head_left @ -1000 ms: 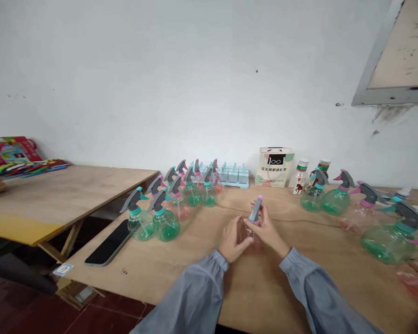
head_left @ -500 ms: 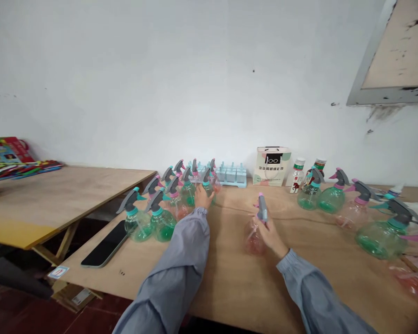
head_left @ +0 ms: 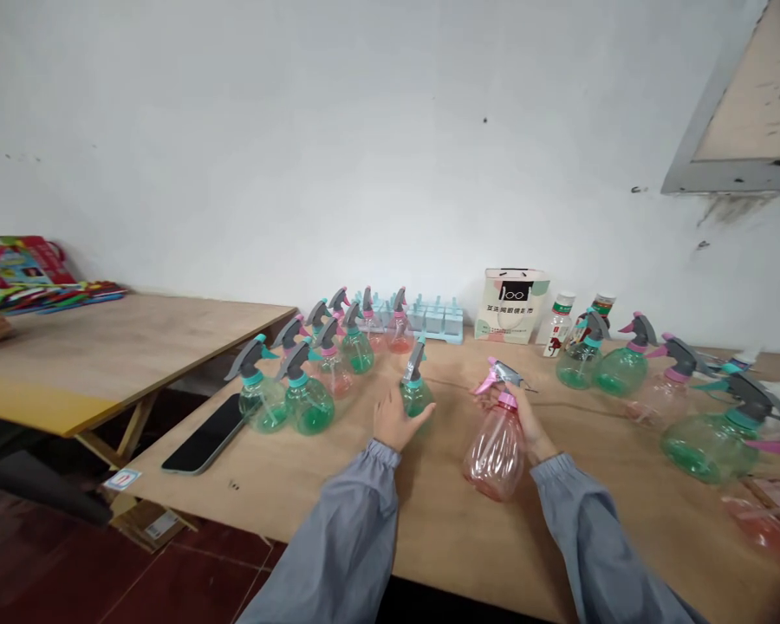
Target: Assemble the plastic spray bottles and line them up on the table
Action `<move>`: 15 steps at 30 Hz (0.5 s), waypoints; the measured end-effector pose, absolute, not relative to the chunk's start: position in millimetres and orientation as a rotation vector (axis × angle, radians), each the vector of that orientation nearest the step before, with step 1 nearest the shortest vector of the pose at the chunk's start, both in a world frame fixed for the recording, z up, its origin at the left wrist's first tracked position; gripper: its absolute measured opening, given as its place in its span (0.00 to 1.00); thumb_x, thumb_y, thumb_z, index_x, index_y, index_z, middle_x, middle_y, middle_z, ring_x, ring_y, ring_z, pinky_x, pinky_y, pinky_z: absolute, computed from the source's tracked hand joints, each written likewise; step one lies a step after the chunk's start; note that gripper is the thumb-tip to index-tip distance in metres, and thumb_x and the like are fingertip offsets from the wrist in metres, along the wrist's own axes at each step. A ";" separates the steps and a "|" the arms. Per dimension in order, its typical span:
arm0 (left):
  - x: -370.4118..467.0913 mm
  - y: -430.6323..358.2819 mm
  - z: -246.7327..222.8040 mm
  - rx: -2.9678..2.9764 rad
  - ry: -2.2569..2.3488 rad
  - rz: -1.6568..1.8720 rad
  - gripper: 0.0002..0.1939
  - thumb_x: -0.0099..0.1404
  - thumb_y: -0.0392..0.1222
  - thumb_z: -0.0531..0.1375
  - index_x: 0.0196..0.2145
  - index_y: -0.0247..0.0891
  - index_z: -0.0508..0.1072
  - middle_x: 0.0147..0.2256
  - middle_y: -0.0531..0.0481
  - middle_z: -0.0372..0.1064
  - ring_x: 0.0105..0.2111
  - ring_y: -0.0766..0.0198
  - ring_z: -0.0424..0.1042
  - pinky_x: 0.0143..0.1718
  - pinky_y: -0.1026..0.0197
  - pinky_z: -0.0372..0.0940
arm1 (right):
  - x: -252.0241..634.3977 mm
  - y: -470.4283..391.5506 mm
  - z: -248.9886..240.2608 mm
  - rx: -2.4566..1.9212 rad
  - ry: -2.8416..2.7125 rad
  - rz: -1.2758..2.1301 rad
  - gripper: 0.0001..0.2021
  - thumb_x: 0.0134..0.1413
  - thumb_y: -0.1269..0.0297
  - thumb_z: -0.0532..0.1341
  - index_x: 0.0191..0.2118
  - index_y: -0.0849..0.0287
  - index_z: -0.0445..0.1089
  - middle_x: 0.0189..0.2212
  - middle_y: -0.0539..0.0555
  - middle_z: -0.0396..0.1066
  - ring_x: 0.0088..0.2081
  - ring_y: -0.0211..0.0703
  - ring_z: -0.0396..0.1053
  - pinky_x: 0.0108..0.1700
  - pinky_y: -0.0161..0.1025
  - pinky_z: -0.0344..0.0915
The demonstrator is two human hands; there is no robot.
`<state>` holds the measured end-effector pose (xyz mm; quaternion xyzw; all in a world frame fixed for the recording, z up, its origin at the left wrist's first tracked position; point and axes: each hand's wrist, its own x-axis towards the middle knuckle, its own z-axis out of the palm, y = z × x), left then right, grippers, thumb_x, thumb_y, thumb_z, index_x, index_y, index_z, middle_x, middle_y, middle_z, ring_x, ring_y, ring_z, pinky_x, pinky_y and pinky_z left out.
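My left hand (head_left: 398,420) curls around the lower left side of a green spray bottle (head_left: 417,394), its thumb stretched across the front; the fingers are partly hidden. That bottle stands on the wooden table with a grey trigger head and turquoise collar. My right hand (head_left: 528,423) grips a pink spray bottle (head_left: 494,455) from behind, near its neck and grey-and-pink trigger head (head_left: 503,374). This bottle leans a little, and I cannot tell whether its base touches the table. Left of my hands stand several spray bottles, among them a green one (head_left: 308,406) and a pink one (head_left: 335,373).
On the right are more spray bottles, including a large green one (head_left: 705,446). A paper bag (head_left: 512,308), white-capped bottles (head_left: 559,322) and a pale blue popsicle mould (head_left: 443,322) stand by the wall. A phone (head_left: 204,436) lies left; beyond is a second table (head_left: 169,334).
My left hand has brought the green spray bottle away from the left group, nearer and to the right. My right hand has turned the pink spray bottle, so its nozzle now points left.
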<state>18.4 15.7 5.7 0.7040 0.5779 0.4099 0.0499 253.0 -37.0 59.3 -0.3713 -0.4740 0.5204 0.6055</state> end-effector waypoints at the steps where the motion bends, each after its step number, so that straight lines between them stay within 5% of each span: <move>1: 18.4 15.8 6.9 2.136 1.767 1.238 0.43 0.56 0.63 0.64 0.61 0.36 0.59 0.47 0.36 0.73 0.50 0.42 0.73 0.48 0.49 0.67 | 252.1 -36.2 58.6 -0.862 -1.083 1.176 0.20 0.48 0.41 0.59 0.32 0.54 0.69 0.31 0.56 0.77 0.35 0.52 0.76 0.36 0.45 0.72; 10: 17.6 13.2 12.3 2.156 1.722 1.248 0.46 0.55 0.62 0.65 0.63 0.36 0.56 0.50 0.35 0.72 0.53 0.42 0.72 0.52 0.47 0.66 | 249.7 -39.8 54.4 -0.826 -1.182 1.231 0.23 0.49 0.39 0.58 0.37 0.55 0.72 0.35 0.58 0.78 0.40 0.52 0.74 0.40 0.46 0.70; 15: 15.9 16.4 7.4 2.175 1.722 1.242 0.44 0.57 0.63 0.63 0.63 0.36 0.57 0.49 0.35 0.72 0.53 0.43 0.72 0.53 0.48 0.66 | 247.0 -42.4 54.1 -0.876 -1.140 1.158 0.21 0.47 0.41 0.61 0.32 0.55 0.72 0.29 0.55 0.76 0.34 0.48 0.72 0.33 0.40 0.67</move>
